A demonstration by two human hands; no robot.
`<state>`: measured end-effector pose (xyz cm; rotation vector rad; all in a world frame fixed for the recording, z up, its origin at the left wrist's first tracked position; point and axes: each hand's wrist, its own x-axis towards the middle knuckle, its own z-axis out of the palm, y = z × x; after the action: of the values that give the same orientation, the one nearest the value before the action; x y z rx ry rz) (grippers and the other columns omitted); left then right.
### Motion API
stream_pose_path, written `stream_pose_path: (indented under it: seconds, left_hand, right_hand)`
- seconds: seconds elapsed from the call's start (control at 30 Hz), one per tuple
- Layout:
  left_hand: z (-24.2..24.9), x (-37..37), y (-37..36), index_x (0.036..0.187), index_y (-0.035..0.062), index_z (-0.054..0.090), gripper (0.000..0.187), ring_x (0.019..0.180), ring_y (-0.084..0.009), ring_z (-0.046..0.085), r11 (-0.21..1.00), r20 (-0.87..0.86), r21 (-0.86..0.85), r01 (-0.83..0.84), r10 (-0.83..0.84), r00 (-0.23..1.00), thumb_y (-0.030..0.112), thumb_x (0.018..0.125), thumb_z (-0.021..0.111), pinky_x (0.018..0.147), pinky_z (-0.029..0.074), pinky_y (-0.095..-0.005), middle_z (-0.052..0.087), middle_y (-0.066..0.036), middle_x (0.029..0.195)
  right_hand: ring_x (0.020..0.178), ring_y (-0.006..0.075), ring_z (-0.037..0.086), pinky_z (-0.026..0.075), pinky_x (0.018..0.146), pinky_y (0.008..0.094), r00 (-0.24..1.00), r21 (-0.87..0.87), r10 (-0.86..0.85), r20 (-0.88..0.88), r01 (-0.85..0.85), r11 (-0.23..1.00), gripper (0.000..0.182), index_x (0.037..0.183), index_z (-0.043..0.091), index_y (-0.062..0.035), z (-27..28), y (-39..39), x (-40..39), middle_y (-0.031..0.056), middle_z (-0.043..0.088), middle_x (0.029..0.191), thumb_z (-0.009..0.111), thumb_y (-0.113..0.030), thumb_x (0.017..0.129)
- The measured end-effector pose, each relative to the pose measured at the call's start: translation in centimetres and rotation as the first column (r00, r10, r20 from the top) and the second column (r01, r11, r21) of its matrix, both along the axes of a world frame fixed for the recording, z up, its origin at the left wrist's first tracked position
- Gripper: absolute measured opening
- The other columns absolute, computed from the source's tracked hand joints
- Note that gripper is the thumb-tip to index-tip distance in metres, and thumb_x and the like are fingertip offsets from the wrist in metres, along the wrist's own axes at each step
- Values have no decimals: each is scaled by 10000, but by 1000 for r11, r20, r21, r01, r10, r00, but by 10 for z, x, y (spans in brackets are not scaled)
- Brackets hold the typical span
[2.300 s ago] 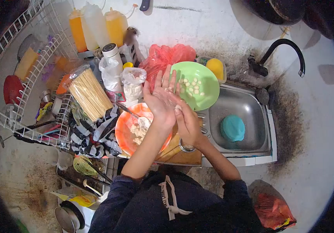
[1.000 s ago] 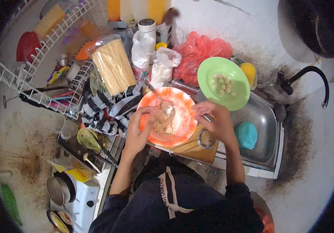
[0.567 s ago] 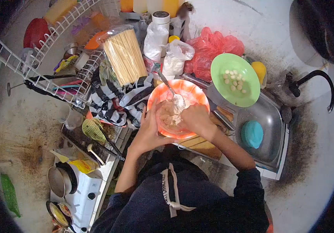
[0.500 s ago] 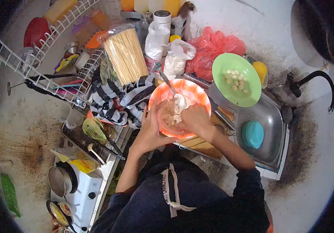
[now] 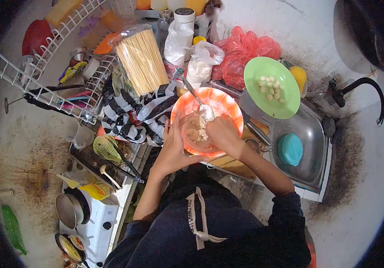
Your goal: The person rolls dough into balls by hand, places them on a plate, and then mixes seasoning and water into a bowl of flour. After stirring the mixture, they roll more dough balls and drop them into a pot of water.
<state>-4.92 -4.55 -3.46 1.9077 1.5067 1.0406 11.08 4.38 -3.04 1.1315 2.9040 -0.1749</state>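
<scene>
An orange-and-white bowl (image 5: 225, 103) holds pale dough (image 5: 195, 132) and a metal spoon (image 5: 196, 99). My left hand (image 5: 174, 145) grips the bowl's near left rim. My right hand (image 5: 221, 134) reaches into the bowl, fingers closed on the dough. A green plate (image 5: 286, 103) with several small pale dough balls (image 5: 270, 89) rests up and to the right, over the sink's edge.
A steel sink (image 5: 310, 147) holds a teal lid (image 5: 290, 149); a black tap (image 5: 362, 91) stands at right. A bag of skewers (image 5: 141, 62), flour bags (image 5: 198, 64), a red bag (image 5: 243, 56), a dish rack (image 5: 49, 76) and a small stove (image 5: 89, 219) surround the bowl.
Earlier my palms were pressed together near the green plate. Both hands then dropped to the orange bowl; the left took its rim and the right went into the dough.
</scene>
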Motion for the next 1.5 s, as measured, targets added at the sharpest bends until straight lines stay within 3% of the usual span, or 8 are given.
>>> stream_pose_path:
  seconds: [0.27, 0.33, 0.57, 0.9, 1.07, 1.1, 1.23, 1.5]
  left_hand:
    - [17, 2, -1, 1349, 7, 168, 852, 1282, -277, 265, 997, 57, -22, -74, 75, 996, 330, 738, 666, 1061, 70, -463, 333, -150, 1335]
    - [31, 21, 12, 1307, -5, 292, 573, 1286, -230, 262, 996, 839, -50, -78, 84, 537, 312, 869, 484, 1077, 121, -379, 353, -144, 1330]
    - [27, 47, 54, 1316, 13, 221, 513, 1208, -225, 392, 876, 940, 6, 483, 159, -302, 347, 943, 333, 969, 379, -342, 348, -113, 1355]
    - [22, 60, 62, 1337, 37, 269, 514, 1267, -224, 311, 878, 816, 205, 431, 90, -571, 367, 943, 283, 1014, 317, -330, 299, -109, 1391]
    - [17, 42, 81, 1349, 58, 262, 508, 1283, -221, 281, 624, 678, 684, 377, -353, -645, 363, 943, 274, 1042, 264, -328, 271, -109, 1405]
    - [20, 41, 79, 1355, 83, 264, 498, 1295, -216, 256, 913, 880, 260, 314, -90, -467, 359, 940, 274, 1060, 223, -316, 247, -92, 1418]
    - [18, 61, 62, 1355, 71, 252, 470, 1306, -192, 236, 983, 996, 52, 174, -39, -74, 318, 955, 274, 1076, 194, -319, 239, -56, 1424]
    - [21, 54, 79, 1320, 71, 328, 419, 1225, -169, 373, 984, 846, 24, 175, 73, -528, 257, 946, 359, 1043, 280, -294, 395, -57, 1326]
  right_hand:
    - [623, 268, 621, 492, 594, 357, 970, -149, 36, -241, -74, 986, 149, 754, 658, -37, 54, 9, 21, 136, 632, 688, 667, -141, 649]
    - [640, 262, 624, 497, 617, 342, 838, -344, -147, -525, -51, 938, 173, 821, 660, -49, 73, 1, 21, 120, 640, 724, 665, -127, 666]
    - [829, 225, 603, 475, 690, 337, 844, 81, 161, -512, -140, 987, 117, 799, 633, -27, 79, -25, 5, 112, 626, 894, 597, -83, 702]
    - [1285, 354, 221, 112, 1066, 446, 801, 169, 30, -598, 90, 981, 541, 1329, 288, 0, 67, -28, -18, 220, 278, 1352, 404, -245, 861]
    - [1329, 330, 128, 83, 1069, 431, 622, -62, -16, -783, -52, 997, 550, 1351, 202, 41, 38, -43, -35, 209, 152, 1423, 310, -272, 911]
    - [1331, 326, 124, 73, 1071, 427, 669, -42, -14, -743, -26, 999, 550, 1351, 186, 48, 32, -42, -34, 209, 154, 1422, 301, -268, 915]
    - [1336, 318, 103, 32, 1068, 467, 750, 8, -24, -661, 39, 999, 558, 1362, 147, 38, 36, -19, -29, 203, 142, 1426, 312, -238, 907]
    - [1340, 350, 14, -22, 1045, 521, 727, 15, -80, -683, 123, 992, 658, 1370, 139, 15, 46, -8, -13, 198, 68, 1443, 422, -316, 877]
